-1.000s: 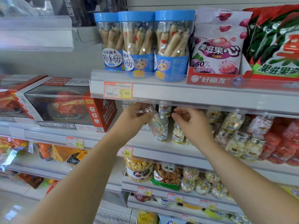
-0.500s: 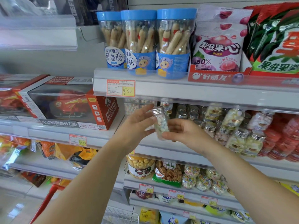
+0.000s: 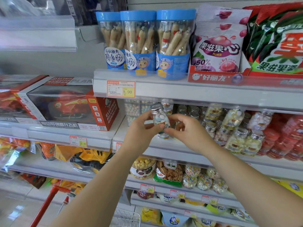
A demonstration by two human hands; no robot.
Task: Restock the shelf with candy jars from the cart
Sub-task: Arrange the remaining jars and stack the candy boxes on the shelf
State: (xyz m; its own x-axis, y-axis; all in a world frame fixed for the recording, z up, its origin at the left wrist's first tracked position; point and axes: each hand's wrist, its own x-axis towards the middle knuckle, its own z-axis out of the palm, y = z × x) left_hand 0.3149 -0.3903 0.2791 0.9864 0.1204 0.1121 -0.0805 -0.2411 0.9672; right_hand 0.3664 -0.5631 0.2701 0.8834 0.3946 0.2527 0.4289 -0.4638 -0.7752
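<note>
Both of your hands hold one small candy jar [image 3: 159, 119] between them: your left hand [image 3: 141, 130] curls its thumb and fingers round the jar's left side, and your right hand [image 3: 191, 132] pinches its lower right side. You have the jar nearly upright, silver cap up, in the air just in front of the middle shelf [image 3: 165, 152], above its front edge. At 3 o'clock from the jar, more silver-capped jars [image 3: 236, 141] stand packed on that shelf. At 12 o'clock, three blue-lidded sausage tubs [image 3: 141, 43] stand on the shelf above. At 9 o'clock lies a boxed toy helicopter [image 3: 65, 105]. Low at 6 o'clock you see the wire cart [image 3: 127, 217], with its red handle [image 3: 47, 204] at 7 o'clock
</note>
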